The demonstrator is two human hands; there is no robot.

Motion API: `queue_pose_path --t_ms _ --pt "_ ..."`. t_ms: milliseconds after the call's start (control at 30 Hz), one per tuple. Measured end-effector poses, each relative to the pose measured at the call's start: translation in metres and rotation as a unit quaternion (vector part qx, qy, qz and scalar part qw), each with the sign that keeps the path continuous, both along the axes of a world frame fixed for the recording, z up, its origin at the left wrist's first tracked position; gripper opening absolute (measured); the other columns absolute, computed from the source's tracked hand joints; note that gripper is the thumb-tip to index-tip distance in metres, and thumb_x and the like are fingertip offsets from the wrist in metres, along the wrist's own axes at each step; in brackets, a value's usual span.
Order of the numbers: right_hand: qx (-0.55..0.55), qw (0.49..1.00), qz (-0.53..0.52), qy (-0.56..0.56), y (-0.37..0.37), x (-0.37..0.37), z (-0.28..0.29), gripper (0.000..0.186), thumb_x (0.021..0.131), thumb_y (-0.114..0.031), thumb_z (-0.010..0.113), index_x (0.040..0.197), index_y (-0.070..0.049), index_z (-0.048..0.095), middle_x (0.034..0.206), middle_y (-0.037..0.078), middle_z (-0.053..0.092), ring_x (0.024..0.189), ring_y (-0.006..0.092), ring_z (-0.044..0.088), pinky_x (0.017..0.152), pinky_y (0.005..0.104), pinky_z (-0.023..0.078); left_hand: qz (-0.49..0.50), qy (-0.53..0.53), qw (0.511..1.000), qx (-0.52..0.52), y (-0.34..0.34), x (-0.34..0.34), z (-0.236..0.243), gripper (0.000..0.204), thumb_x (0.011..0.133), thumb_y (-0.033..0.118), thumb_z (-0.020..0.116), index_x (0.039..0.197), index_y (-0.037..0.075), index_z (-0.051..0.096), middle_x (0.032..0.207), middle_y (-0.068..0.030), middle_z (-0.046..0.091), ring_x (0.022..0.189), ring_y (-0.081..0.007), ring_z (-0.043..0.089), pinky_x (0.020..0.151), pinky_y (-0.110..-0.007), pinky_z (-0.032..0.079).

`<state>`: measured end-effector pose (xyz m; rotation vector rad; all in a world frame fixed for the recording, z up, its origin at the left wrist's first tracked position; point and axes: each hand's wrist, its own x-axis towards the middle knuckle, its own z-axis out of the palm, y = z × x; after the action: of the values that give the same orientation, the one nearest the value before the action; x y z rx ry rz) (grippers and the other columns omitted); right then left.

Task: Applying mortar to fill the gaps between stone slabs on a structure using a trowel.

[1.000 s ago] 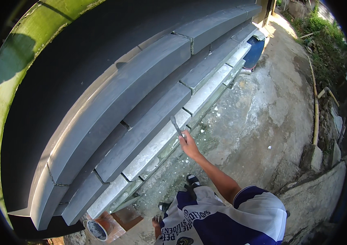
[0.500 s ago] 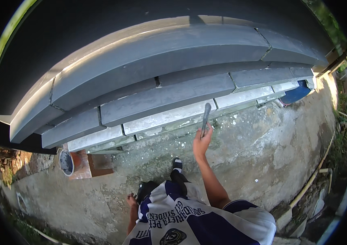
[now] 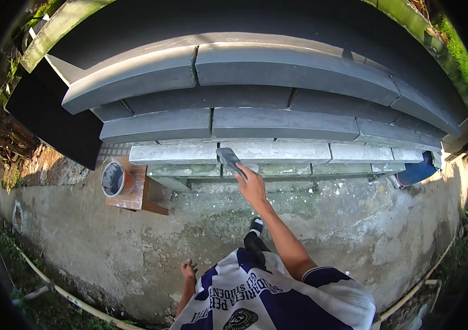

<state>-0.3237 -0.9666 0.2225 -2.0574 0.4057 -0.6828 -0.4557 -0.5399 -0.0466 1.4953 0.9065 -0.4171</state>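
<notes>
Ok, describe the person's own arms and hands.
The left hand and right hand are ungloved; no watch shows. The short right sleeve is dark purple-blue, like panels on the white shirt; the left sleeve cannot be made out.

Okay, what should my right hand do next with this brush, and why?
Probably swing the brush left to the bucket: your right hand already grips it, and the bucket, open-topped and grey inside, stands to its left. I can't tell whether the brush is loaded.
</notes>
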Motion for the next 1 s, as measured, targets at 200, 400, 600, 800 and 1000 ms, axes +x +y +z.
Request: queue_pose_path --t_ms 200,400,600,800,1000 --pt "-0.249 0.946 -0.194 0.076 -0.064 -0.003 0.085 0.034 0.083 -0.017 0.062 0.117 -0.013 0.062 0.077 0.019 0.06 0.071 0.038 0.061 0.063 0.0448 0.048 0.083 0.008 0.994 -0.067 0.076 -0.051 -0.029 0.03 0.088 0.026 0.056 0.113 0.011 0.053 0.108 -0.0061 0.06 0.093 -0.0277 0.062 0.071 -0.042 0.048" --pt "-0.235 0.928 -0.251 0.142 -0.193 -0.01 0.096 0.027 0.079 -0.015 0.067 0.105 -0.008 0.068 0.091 0.025 0.064 0.09 0.0401 0.061 0.078 0.0453 0.049 0.074 -0.05 0.992 -0.085 0.123 -0.078 -0.108 0.04 0.088 0.028 0.053 0.119 0.005 0.056 0.116 -0.0084 0.059 0.096 -0.0292 0.06 0.079 -0.045 0.047" --pt "-0.224 0.929 -0.037 0.292 -0.223 -0.02 0.145 0.024 0.083 -0.018 0.064 0.103 -0.006 0.069 0.077 0.014 0.066 0.058 0.0234 0.059 0.054 0.0359 0.046 0.053 -0.025 0.995 -0.077 0.129 -0.068 -0.103 0.043 0.088 0.029 0.05 0.121 0.003 0.056 0.12 -0.011 0.057 0.099 -0.0292 0.06 0.079 -0.045 0.048" --pt "0.241 0.932 0.007 0.269 -0.244 -0.033 0.169 0.034 0.092 -0.034 0.054 0.104 -0.004 0.066 0.06 -0.003 0.048 0.04 0.0029 0.026 0.035 0.0225 0.02 0.089 0.06 0.985 -0.137 0.063 -0.006 -0.05 0.041 0.095 0.027 0.041 0.133 0.011 0.043 0.141 -0.001 0.042 0.119 -0.0292 0.049 0.077 -0.043 0.046" --pt "0.371 0.836 0.02 0.405 -0.341 -0.026 0.134 0.039 0.09 -0.042 0.056 0.091 -0.004 0.067 0.054 -0.005 0.043 0.037 0.0024 0.019 0.033 0.023 0.015 0.086 0.032 0.989 -0.118 0.028 0.027 -0.056 0.045 0.088 0.036 0.049 0.127 0.013 0.048 0.127 0.0001 0.052 0.103 -0.021 0.057 0.081 -0.037 0.042"
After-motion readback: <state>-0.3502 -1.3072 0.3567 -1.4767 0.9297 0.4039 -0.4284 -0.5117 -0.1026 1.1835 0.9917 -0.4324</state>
